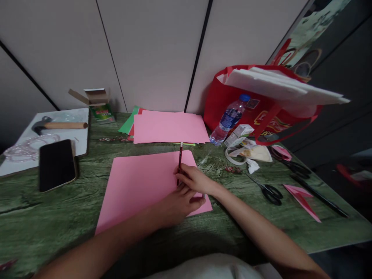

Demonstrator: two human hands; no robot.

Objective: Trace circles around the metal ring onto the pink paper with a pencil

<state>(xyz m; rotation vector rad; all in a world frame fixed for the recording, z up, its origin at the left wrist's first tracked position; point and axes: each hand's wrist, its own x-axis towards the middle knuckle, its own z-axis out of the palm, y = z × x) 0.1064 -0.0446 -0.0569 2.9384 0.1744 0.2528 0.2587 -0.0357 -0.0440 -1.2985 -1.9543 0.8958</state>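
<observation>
A sheet of pink paper (136, 186) lies on the green wood-patterned table in front of me. My right hand (194, 180) is closed around a dark pencil (180, 157), which stands nearly upright over the right part of the sheet. Its writing end is hidden by my fingers. Just below, my left hand (180, 205) rests on the same sheet, thumb stretched to the right and fingertips partly covered by my right hand. A small pale edge of something shows by the left thumb; I cannot make out what it is.
Pink sheets (171, 128) top a coloured paper stack. Left are a phone (57, 164), a hammer (65, 125) and a small open box (101, 112). Right are a water bottle (229, 122), a red bag (213, 100), scissors (271, 193) and a folded pink piece (302, 199).
</observation>
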